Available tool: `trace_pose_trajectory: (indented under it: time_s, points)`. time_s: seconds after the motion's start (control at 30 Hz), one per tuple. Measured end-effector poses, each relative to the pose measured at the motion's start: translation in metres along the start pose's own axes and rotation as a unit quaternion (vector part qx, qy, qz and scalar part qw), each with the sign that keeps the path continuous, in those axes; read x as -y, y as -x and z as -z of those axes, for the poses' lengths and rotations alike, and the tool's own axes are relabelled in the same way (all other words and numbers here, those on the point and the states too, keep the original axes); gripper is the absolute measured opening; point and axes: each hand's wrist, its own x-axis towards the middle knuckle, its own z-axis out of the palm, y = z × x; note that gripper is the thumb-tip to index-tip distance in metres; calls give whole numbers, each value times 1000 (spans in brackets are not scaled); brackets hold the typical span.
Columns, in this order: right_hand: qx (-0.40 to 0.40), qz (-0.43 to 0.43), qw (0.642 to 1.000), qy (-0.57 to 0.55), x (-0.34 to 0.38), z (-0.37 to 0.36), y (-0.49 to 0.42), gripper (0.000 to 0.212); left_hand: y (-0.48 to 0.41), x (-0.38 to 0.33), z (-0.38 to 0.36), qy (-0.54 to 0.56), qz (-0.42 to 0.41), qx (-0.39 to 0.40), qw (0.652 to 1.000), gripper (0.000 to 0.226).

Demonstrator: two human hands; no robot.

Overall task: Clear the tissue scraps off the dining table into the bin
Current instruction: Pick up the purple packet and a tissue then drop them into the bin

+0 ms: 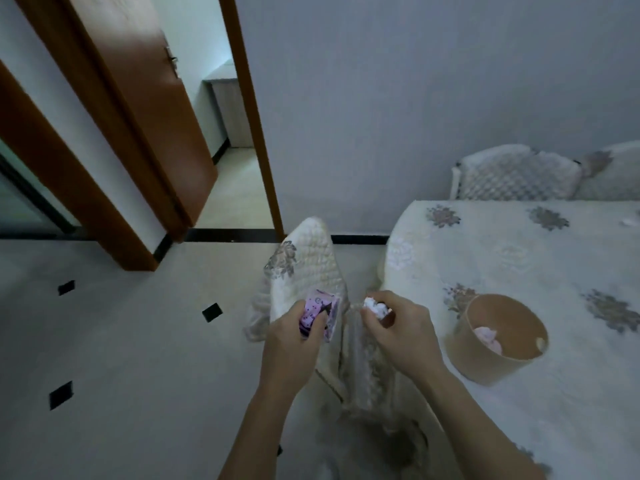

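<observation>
My left hand [294,341] grips a small purple tissue packet [320,315] above a covered chair. To its right, my right hand [398,327] pinches a crumpled white tissue scrap [375,305] just off the table's left edge. The round beige bin [485,362] stands on the dining table [571,393], right of my right hand, and holds a pinkish tissue wad [488,336]. Another small white scrap [632,221] lies at the table's far right edge.
A chair with a quilted cream cover [308,268] stands between my hands and the floor. Two more covered chairs [516,174] line the wall behind the table. An open brown door [156,116] and a tiled floor [121,341] fill the left.
</observation>
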Motion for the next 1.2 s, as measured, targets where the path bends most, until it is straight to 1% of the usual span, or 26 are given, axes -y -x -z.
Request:
trace_pose_trajectory:
  time_s: [0.1, 0.2, 0.23, 0.27, 0.33, 0.37, 0.4, 0.47, 0.57, 0.63, 0.67, 0.73, 0.77, 0.83, 0.93, 1.03, 1.1, 1.2]
  points:
    - [-53, -44, 997, 17, -9, 7, -17, 10, -41, -2, -21, 15, -34, 63, 997, 20]
    - [-118, -90, 988, 38, -25, 23, -17, 8, -67, -13, -52, 34, -85, 128, 987, 17]
    - [-138, -107, 984, 33, -32, 31, -13, 3, -72, -18, -65, 36, -98, 151, 983, 17]
    - [-157, -120, 980, 25, -38, 41, -8, 6, -75, -23, -78, 37, -107, 173, 978, 18]
    - [-197, -141, 970, 27, -51, 61, 3, 26, -81, -36, -104, 39, -127, 216, 967, 22]
    - [-214, -158, 963, 35, -56, 72, 7, 30, -83, -44, -117, 30, -144, 230, 962, 26]
    - [-228, -178, 956, 48, -63, 81, 12, 32, -84, -53, -130, 22, -162, 242, 956, 28]
    - [-243, -214, 943, 81, -74, 99, 20, 27, -85, -70, -152, 14, -186, 271, 944, 31]
    - [-237, -235, 934, 126, -86, 119, 27, 17, -85, -94, -175, 2, -224, 306, 925, 38]
    - [-233, -250, 928, 148, -97, 127, 28, 13, -87, -104, -190, -23, -249, 315, 916, 36]
    - [-232, -256, 924, 162, -103, 130, 27, 17, -88, -108, -198, -41, -265, 316, 910, 33]
    - [-222, -259, 922, 184, -113, 135, 23, 21, -90, -114, -215, -80, -302, 314, 897, 14]
    - [-208, -263, 922, 194, -118, 137, 20, 21, -92, -117, -223, -100, -321, 309, 890, 8]
    - [-173, -275, 921, 215, -126, 139, 14, 21, -94, -120, -238, -147, -364, 309, 866, 24]
    - [-155, -277, 918, 237, -139, 137, 6, 23, -97, -127, -254, -210, -405, 314, 833, 29]
    - [-131, -278, 919, 246, -147, 133, -1, 29, -101, -127, -267, -282, -408, 327, 804, 42]
    - [-107, -274, 922, 251, -154, 132, -3, 37, -103, -122, -273, -311, -394, 341, 795, 56]
    - [-99, -266, 910, 301, -161, 134, -3, 49, -105, -113, -272, -299, -401, 323, 803, 65]
